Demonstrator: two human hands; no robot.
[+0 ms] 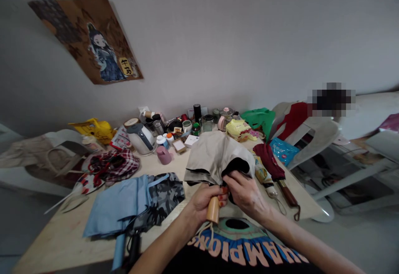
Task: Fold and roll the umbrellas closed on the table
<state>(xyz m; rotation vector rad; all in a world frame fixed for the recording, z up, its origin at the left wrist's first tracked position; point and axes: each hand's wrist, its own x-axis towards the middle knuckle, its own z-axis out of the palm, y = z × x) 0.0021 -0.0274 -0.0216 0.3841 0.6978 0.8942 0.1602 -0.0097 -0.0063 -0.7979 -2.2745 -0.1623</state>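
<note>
A beige umbrella (205,153), its canopy loose, is held above the middle of the bench's (62,236) near edge. The left hand's (199,201) fingers are closed around its wooden handle (213,211); the right hand's (245,189) fingers are curled against the canopy's lower rim, their grip partly hidden. Toward the near left corner lie a light-blue umbrella (115,205) and a camouflage umbrella (166,199); a dark-red umbrella (269,162) lies along the right edge. A kettle (140,139) stands toward the far edge.
</note>
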